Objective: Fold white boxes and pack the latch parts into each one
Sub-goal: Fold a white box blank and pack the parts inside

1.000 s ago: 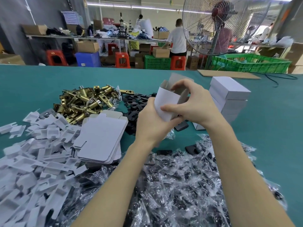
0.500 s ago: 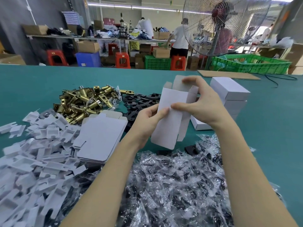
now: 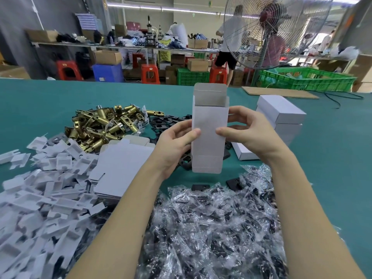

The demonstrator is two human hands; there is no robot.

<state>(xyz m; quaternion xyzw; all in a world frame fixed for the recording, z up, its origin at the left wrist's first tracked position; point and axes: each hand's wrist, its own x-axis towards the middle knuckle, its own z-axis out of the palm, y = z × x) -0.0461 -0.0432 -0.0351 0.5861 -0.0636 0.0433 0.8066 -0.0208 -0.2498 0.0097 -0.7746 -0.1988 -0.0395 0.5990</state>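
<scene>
Holding the tall white cardboard box (image 3: pixel 209 135) upright above the teal desk (image 3: pixel 332 158), I have my left hand (image 3: pixel 175 143) and right hand (image 3: pixel 247 133) pinching its side edges, each grip clamped on the card, thumbs on the near face. I judge this the folding step: the sleeve is squared, its top flap stands open and the bottom flap hangs unfolded. Next I should tuck that bottom flap shut, then reach for a latch. The heap of brass latch parts (image 3: pixel 104 125) lies left of the box, the stack of flat white box blanks (image 3: pixel 122 166) lower left, the clear-bagged black parts (image 3: pixel 211 228) below it, and finished white boxes (image 3: pixel 281 115) just right. Open room is mostly far right of the box.
</scene>
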